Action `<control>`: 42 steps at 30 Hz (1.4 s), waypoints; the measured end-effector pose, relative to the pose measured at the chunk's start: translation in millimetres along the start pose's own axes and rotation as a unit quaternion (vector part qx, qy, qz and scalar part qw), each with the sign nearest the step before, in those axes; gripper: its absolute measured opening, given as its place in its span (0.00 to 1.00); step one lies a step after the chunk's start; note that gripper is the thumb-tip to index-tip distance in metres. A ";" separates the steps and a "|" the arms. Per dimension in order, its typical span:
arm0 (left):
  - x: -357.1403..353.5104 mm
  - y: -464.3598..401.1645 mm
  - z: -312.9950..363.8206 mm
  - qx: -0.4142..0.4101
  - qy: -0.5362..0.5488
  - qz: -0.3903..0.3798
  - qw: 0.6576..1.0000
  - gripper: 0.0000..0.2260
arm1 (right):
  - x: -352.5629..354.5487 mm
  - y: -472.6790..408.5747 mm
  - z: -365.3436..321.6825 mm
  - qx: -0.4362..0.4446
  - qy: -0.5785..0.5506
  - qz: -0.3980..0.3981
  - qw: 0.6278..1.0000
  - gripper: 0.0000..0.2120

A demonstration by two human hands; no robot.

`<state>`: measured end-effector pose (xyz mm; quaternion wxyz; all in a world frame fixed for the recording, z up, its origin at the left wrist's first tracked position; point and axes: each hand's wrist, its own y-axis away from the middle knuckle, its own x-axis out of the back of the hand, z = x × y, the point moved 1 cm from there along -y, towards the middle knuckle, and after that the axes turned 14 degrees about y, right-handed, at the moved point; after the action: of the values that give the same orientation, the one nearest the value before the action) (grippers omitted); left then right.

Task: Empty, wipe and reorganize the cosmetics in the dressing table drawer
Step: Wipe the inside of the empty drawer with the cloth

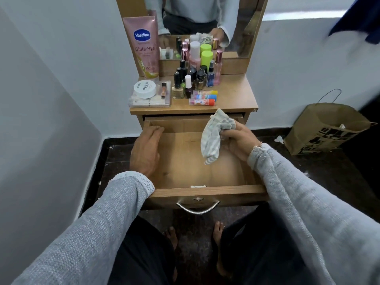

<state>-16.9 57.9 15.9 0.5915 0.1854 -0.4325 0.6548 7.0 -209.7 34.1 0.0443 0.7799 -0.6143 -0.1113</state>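
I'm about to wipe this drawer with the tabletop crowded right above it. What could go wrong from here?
The bottles stand packed on the tabletop; jolting the open drawer might topple them. The lip balms lie on their sides near the front edge and could roll in. The cloth in the right hand is bunched, so corners may be missed.

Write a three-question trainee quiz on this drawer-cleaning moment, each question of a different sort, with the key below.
1. True or false: the drawer stands pulled out and holds no cosmetics.
2. Multiple choice: the right hand grips A) a nail polish bottle, B) the striped cloth, C) the drawer handle.
3. Fill in: the tall pink Vaseline tube stands on the tabletop, at its ____ rear corner as the person sees it.

Key
1. True; only the two hands and the cloth are in it.
2. B; the left hand lies open along the drawer's left side.
3. Left.
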 end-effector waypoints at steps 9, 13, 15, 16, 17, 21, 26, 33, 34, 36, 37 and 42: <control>0.7 5.4 15.5 -0.034 -0.018 -0.046 0.998 0.23 | -20.2 15.0 0.1 -0.096 -0.137 0.005 0.986 0.33; -3.1 4.4 16.3 -0.053 -0.029 -0.069 0.996 0.25 | -10.7 14.1 -21.3 -0.086 0.082 0.108 0.987 0.15; -5.3 2.8 16.6 -0.060 -0.040 -0.089 0.993 0.26 | -1.1 13.9 -42.5 -0.079 0.136 0.132 0.979 0.14; -6.4 1.9 16.2 -0.059 -0.046 -0.097 0.992 0.26 | 4.2 13.0 -55.0 -0.070 0.154 0.145 0.975 0.14; -7.2 1.3 14.9 -0.057 -0.047 -0.103 0.992 0.26 | 10.3 10.9 -68.9 -0.056 0.182 0.163 0.968 0.15; -9.4 1.3 10.8 -0.048 -0.040 -0.114 0.992 0.23 | 32.9 -5.9 -118.9 0.019 0.311 0.279 0.908 0.20; -9.9 1.3 11.7 -0.035 -0.041 -0.126 0.991 0.25 | 36.6 -46.5 -135.5 0.032 0.551 0.348 0.758 0.26; -9.4 1.3 9.5 -0.006 -0.023 -0.138 0.990 0.26 | 25.8 -86.7 -92.6 -0.059 0.641 0.276 0.714 0.34; -9.8 1.3 9.1 -0.004 -0.019 -0.138 0.990 0.26 | 23.9 -84.7 -87.4 -0.040 0.646 0.282 0.708 0.34; -10.0 2.3 8.3 -0.002 -0.013 -0.133 0.991 0.25 | 21.9 -74.1 -79.5 0.030 0.644 0.304 0.702 0.28; -10.0 2.6 7.8 -0.002 -0.010 -0.130 0.992 0.25 | 22.9 -67.4 -76.4 0.084 0.641 0.312 0.696 0.24; -10.6 2.3 6.4 -0.011 0.001 -0.124 0.992 0.22 | 41.2 -45.0 -61.8 0.225 0.743 0.200 0.598 0.15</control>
<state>-18.2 46.5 10.7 0.6705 0.2305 -0.4126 0.5718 72.9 -242.9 80.0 0.3295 0.4364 -0.5156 0.6597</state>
